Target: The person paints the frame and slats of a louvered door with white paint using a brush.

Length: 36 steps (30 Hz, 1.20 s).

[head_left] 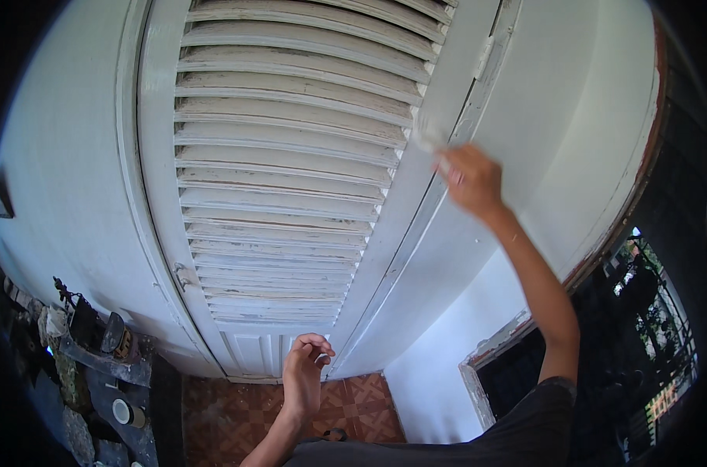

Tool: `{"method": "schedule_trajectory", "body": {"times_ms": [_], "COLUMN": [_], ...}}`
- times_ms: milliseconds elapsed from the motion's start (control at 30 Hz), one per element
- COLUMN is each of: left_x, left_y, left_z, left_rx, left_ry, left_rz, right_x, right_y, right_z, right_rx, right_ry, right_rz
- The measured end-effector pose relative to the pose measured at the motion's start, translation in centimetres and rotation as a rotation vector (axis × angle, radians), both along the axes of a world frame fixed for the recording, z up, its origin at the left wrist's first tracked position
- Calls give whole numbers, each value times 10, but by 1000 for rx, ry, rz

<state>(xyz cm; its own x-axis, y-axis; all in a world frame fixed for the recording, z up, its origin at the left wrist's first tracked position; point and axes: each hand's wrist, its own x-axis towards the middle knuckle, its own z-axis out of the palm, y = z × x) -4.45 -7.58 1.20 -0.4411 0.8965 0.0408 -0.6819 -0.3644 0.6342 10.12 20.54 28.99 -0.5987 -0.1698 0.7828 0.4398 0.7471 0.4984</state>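
Observation:
A white louvred door (415, 194) with worn, flaking slats fills the middle of the view. My right hand (471, 177) is raised to its right-hand frame, fingers wrapped round a pale paintbrush (429, 138). Motion blurs the brush; its bristle end points up and left, at the edge of the slats. I cannot tell whether the bristles touch the wood. Lower down, my left hand (305, 370) hangs in the air before the door's bottom panel, with loosely curled fingers, a gap to the thumb and nothing visible in it.
At lower left, a cluttered dark ledge (108, 366) carries a dark container (120, 338) and a pale cup-like object (128, 413). Patterned reddish tiles (361, 409) cover the floor. A pale wall (439, 350) stands right of the door, beside a dark opening with a worn frame (478, 389).

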Motion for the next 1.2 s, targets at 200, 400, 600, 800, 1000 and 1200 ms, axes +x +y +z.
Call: {"method": "schedule_trajectory", "body": {"times_ms": [200,400,600,800,1000,1200], "left_x": [1,0,-9,-25,-34,-35], "left_y": [4,10,14,14,16,17], "left_z": [-4,-3,-3,6,19,32], "left_rx": [-12,9,19,41,42,36], "left_ry": [-18,-25,-33,-65,-73,-75], "left_rz": [-42,-92,-28,68,112,113], "right_x": [16,12,3,-22,-38,-41], "right_y": [-34,1,38,14,13,16], "right_z": [-78,-7,140,261,327,351], "right_rx": [-327,-357,-247,-104,12,44], "right_ry": [-81,32,218,248,337,533], "right_rz": [92,44,-72,-213,-204,-159]}}
